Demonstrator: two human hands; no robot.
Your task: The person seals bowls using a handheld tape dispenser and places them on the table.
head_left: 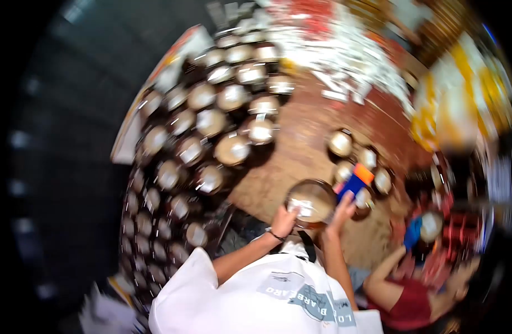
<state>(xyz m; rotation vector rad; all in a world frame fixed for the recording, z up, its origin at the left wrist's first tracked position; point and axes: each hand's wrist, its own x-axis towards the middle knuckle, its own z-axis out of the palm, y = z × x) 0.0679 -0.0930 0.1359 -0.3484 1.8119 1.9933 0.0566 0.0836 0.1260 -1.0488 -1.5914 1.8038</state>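
Observation:
My left hand [284, 221] grips the left edge of a round, dark-brown, glossy vessel [313, 209], with a pale inner face and a white label. It is held in front of my chest. At its right side, my right hand [341, 211] has its fingers closed around a blue-and-orange block-shaped thing [355, 182]; blur hides exactly what it is. Whether the right hand also touches the vessel, I cannot tell. Just beyond the hands, several smaller-looking round brown vessels [340, 143] stand on the brown work surface [289, 156].
Many similar round vessels [210, 122] crowd the left side. White strip-like pieces [334, 78] are heaped at the far end. At the right, a co-worker's blue-gloved hand [413, 232] holds another vessel [431, 226]. A white-and-yellow wrapped bundle [462, 94] stands at upper right.

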